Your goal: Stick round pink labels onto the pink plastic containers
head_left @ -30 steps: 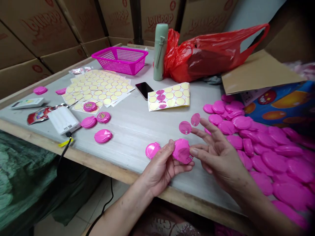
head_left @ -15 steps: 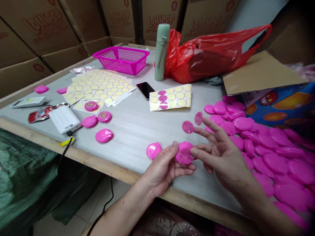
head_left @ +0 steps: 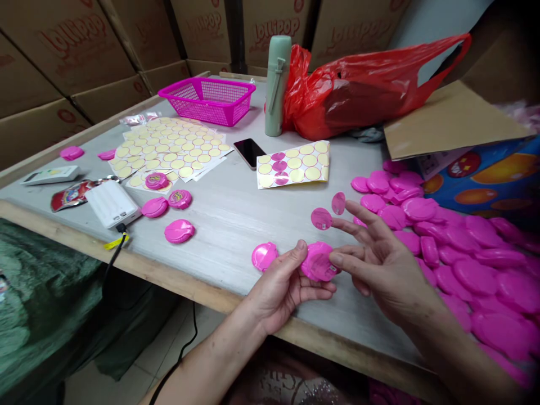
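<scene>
My left hand (head_left: 282,292) holds a round pink case (head_left: 314,260) between thumb and fingers, above the table's front part. My right hand (head_left: 375,256) pinches the edge of a round translucent pink sticker (head_left: 325,266) against the face of that case. Two more round stickers cling to its outstretched fingertips, a lower one (head_left: 321,219) and an upper one (head_left: 338,203). Just left of the held case, another pink case (head_left: 264,256) lies on the table. Beyond my hands is a sticker sheet (head_left: 295,164) with a few pink stickers among yellow circles.
Many pink cases (head_left: 459,242) are heaped at the right, beside a cardboard box (head_left: 451,121). Toward the back stand a magenta basket (head_left: 211,101), a green flask (head_left: 278,84) and a red bag (head_left: 358,95). A white power bank (head_left: 112,203) and phone (head_left: 250,153) lie farther left.
My right thumb and the pinched sticker have shifted slightly right on the case. The case stays in my left hand, and both other stickers remain on my right fingertips.
</scene>
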Tool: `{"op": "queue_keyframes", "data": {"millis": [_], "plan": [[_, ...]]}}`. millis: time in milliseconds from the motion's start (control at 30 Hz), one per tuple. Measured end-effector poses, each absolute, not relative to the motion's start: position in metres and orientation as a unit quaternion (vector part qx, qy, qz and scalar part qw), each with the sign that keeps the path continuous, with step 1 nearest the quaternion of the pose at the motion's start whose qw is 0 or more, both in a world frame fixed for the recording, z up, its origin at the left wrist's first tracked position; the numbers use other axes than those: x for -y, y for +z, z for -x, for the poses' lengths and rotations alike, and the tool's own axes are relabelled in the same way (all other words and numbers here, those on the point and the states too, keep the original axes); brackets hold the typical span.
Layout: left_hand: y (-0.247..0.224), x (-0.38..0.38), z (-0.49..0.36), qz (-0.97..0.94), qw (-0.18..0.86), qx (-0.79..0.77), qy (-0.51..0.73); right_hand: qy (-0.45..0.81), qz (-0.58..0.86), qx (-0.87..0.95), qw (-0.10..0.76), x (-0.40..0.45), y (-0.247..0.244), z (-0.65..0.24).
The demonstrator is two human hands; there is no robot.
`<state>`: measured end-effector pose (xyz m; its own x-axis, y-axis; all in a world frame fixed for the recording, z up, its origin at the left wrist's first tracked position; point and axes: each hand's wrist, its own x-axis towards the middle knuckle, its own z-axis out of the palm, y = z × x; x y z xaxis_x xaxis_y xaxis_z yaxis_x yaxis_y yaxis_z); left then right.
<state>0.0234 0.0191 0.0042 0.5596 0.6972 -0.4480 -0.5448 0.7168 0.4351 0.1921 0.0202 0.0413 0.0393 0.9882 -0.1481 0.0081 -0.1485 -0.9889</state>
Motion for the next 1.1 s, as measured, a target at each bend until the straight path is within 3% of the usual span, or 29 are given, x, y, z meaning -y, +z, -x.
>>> {"op": "queue_keyframes", "data": {"millis": [900, 1100], "plan": [[0.007, -0.019, -0.023, -0.115, 0.868, -0.316, 0.365, 0.496, 0.543, 0.485, 0.472, -0.012, 0.039, -0.184], [0.009, -0.019, -0.022, -0.107, 0.872, -0.314, 0.361, 0.424, 0.554, 0.538, 0.473, -0.009, 0.037, -0.182]]}}
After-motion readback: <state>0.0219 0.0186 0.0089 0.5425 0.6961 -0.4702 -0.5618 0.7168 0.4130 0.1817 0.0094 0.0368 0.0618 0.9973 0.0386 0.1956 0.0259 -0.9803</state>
